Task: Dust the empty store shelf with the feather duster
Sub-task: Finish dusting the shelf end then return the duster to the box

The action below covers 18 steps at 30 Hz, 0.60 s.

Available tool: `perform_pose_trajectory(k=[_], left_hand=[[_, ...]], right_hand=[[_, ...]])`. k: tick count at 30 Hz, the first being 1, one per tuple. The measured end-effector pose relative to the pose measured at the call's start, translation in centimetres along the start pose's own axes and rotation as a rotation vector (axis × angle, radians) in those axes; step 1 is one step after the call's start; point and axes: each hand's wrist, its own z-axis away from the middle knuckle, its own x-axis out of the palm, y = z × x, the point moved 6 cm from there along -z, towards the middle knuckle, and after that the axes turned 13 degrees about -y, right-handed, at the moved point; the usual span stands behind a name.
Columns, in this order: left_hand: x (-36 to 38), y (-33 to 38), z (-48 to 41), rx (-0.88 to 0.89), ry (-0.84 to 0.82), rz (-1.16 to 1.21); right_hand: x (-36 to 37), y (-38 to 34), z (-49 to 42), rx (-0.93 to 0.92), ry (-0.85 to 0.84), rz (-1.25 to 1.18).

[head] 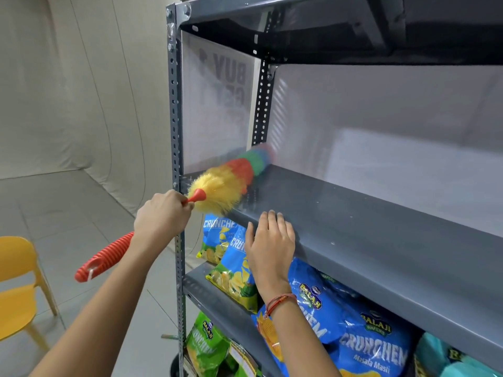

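Shelf point(367, 213) edge under right hand point(269, 243); duster point(231, 180), perhaps touching.

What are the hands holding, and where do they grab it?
The left hand grips the feather duster on its red handle, just below the head. The right hand holds nothing; it rests on the shelf edge.
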Motion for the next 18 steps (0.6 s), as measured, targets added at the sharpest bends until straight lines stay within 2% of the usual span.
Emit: perform_pose_trajectory(k=[4,8,12,14,18], left_hand=[[0.3,-0.7,0.4,-0.044,-0.090,0.062],[0.4,0.2,0.9,0.007,0.004,0.011],[0.7,-0.4,0.8,-0.043,-0.115,0.097],[0.4,0.0,1.0,-0.057,-0.082,0.047],[-0.4,2.0,1.9,0.034,0.047,-0.084]], right_hand=[[0.0,0.1,-0.1,0.008,-0.007,0.006],[0.1,0.0,-0.1,-0.003,-0.024,-0.017],[0.1,0.1,0.0,-0.003,-0.031,-0.007],[0.1,0.0,-0.1,-0.012,-0.037,-0.007],[0.1,0.1,-0.1,-0.015,-0.065,-0.019]])
